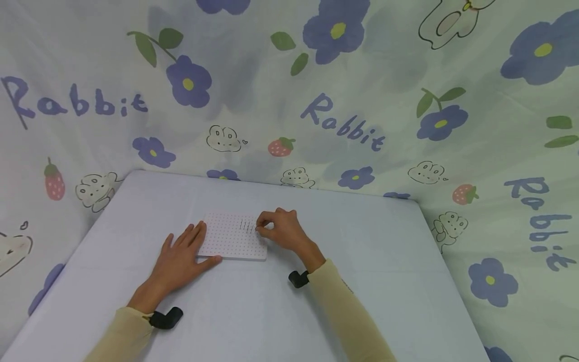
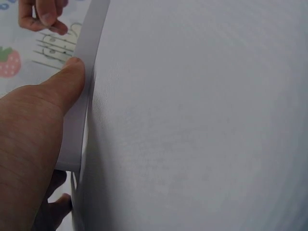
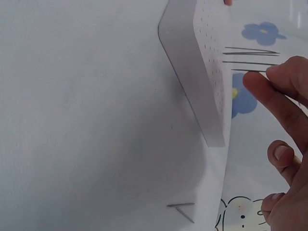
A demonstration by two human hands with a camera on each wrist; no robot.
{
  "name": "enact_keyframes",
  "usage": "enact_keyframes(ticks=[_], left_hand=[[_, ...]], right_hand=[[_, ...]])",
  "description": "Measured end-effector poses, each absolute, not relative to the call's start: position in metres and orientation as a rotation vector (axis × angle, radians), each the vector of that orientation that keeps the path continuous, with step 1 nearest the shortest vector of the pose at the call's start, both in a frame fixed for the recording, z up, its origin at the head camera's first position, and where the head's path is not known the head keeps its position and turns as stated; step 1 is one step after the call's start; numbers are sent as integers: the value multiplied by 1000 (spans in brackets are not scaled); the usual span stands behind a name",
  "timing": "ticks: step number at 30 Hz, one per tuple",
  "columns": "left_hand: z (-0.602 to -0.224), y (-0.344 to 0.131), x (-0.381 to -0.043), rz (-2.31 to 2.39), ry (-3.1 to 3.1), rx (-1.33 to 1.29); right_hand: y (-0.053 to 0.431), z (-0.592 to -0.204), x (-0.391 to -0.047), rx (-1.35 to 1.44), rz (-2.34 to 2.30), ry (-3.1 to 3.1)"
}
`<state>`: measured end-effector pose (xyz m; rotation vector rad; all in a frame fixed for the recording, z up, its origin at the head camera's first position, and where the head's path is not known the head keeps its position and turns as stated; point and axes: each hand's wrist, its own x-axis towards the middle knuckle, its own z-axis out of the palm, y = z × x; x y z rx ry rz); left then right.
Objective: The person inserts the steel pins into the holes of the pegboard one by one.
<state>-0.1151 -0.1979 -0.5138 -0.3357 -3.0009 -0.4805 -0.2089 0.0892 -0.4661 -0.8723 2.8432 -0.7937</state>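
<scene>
A white pegboard (image 1: 226, 242) dotted with small holes lies flat on the table, and several thin dark sticks (image 1: 245, 224) stand upright in a row near its right side. My right hand (image 1: 282, 229) is over that side, thumb and index finger pinching the upper end of a thin dark stick (image 3: 248, 70) at the end of the row. Its other fingers (image 3: 281, 153) are bent loosely. My left hand (image 1: 178, 259) rests against the board's near left corner, fingers spread straight along the left edge and the thumb (image 2: 72, 79) against the front edge.
Two more thin sticks (image 3: 182, 205) lie on the white tabletop (image 1: 362, 281) near the right hand. Behind the table hangs a cloth (image 1: 253, 100) printed with flowers and rabbits. A black device (image 1: 166, 318) is strapped at the left wrist, another (image 1: 298, 279) at the right.
</scene>
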Motion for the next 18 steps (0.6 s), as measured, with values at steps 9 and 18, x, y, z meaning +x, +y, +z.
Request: enact_keyframes(ticks=[9,18], left_hand=[[-513,-198,-114,-492,-3012,-336],[-511,-198,-114,-506,-3027,-332]], right_hand=[[86,-471,-209,-858,-719,2861],[83,-471,-209,-858,-682,2852]])
